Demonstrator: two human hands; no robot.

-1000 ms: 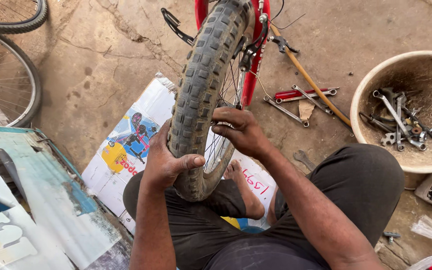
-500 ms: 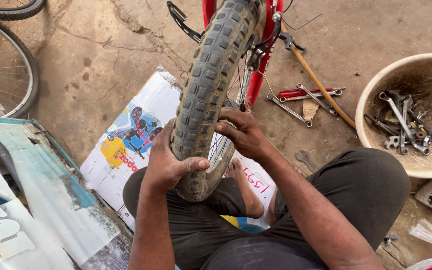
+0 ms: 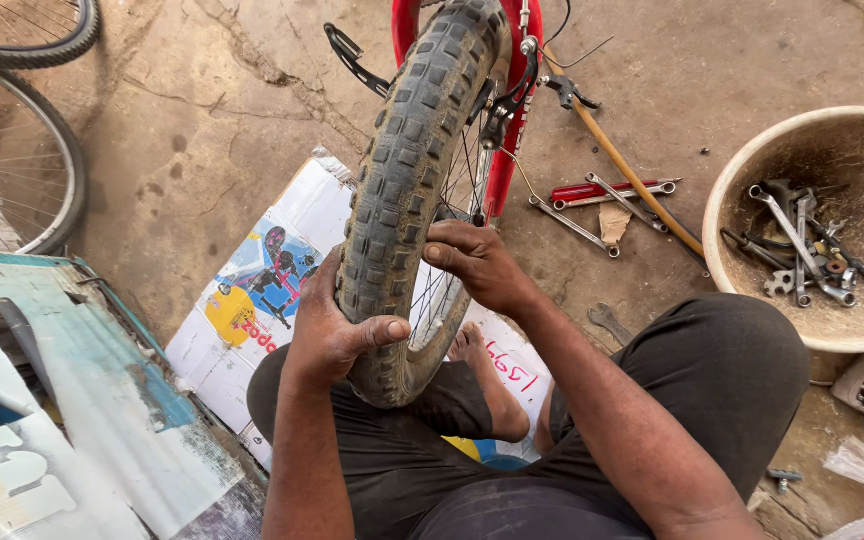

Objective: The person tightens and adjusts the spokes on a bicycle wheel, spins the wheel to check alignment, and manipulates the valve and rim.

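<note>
The left hand (image 3: 337, 335) wraps the knobby tyre (image 3: 402, 200) from outside, thumb across its tread, while the right hand (image 3: 477, 265) curls over its inner edge by the spokes (image 3: 452, 190), above the cardboard (image 3: 262, 290).

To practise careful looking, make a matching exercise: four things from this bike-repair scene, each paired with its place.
1 left hand
2 right hand
3 spanners
4 printed cardboard

A inside the round tub
B flat on the ground under the person
C gripping the tyre tread
D at the tyre's side by the spokes

Pairs: 1-C, 2-D, 3-A, 4-B
</note>
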